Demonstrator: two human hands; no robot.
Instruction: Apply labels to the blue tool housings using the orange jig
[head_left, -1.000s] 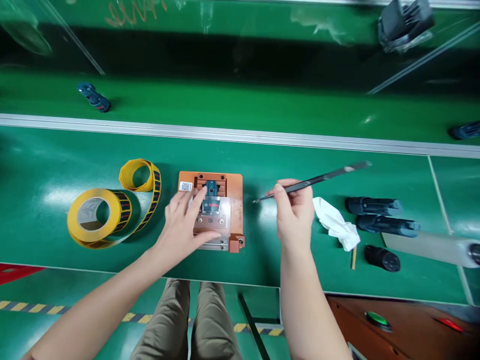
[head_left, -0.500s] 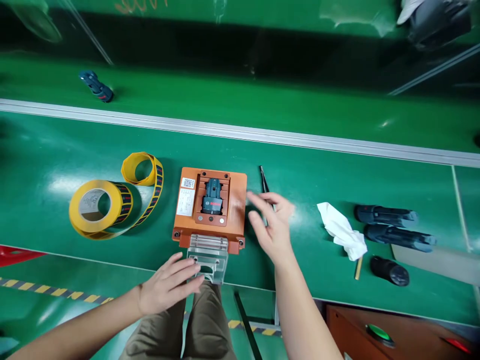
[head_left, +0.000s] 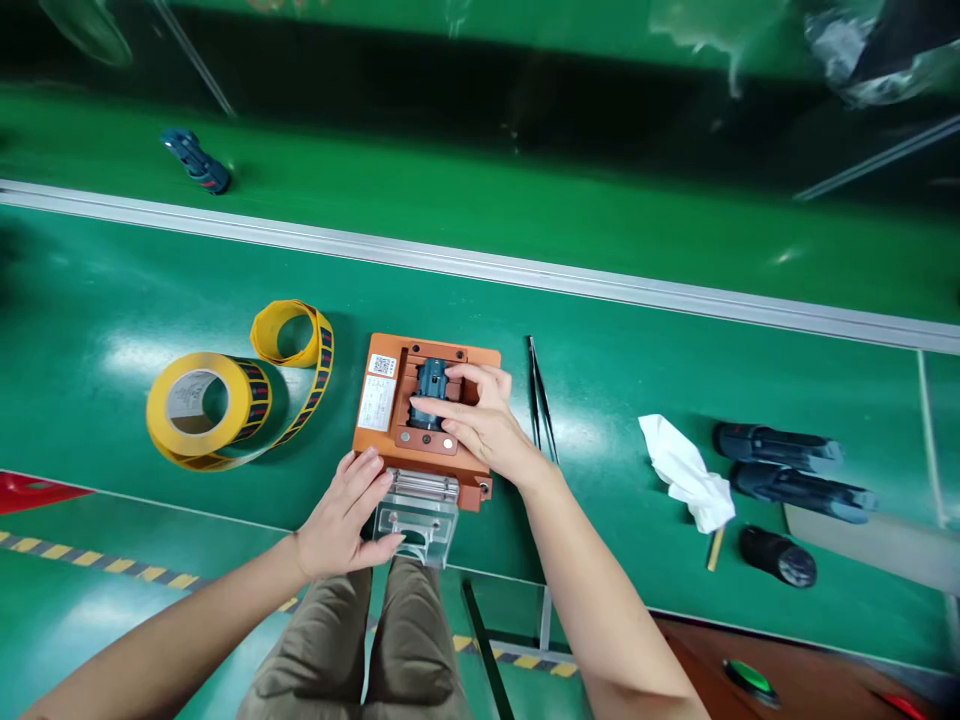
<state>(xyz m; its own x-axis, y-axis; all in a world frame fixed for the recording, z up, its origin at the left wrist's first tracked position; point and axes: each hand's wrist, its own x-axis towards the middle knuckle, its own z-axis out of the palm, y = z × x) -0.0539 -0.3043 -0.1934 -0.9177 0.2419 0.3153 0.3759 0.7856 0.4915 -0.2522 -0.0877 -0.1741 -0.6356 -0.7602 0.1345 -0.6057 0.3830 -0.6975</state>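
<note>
Right hand (head_left: 484, 425) now on orange jig (head_left: 480, 365), green bench (head_left: 112, 300), metal rail (head_left: 600, 285)

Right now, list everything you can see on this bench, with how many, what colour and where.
fixture: 1, orange, bench centre
dark part: 1, dark blue-grey, seated in the fixture's recess
clear cover: 1, transparent, swung open at the fixture's near edge
label roll: 1, yellow, left of the fixture, strip partly unwound
tweezers: 1, black, lying right of the fixture
white cloth: 1, crumpled, further right
dark cylinders: 3, black, far right
small part: 1, dark blue, on the belt behind
left hand: on the clear cover
right hand: fingers on the dark part
</note>
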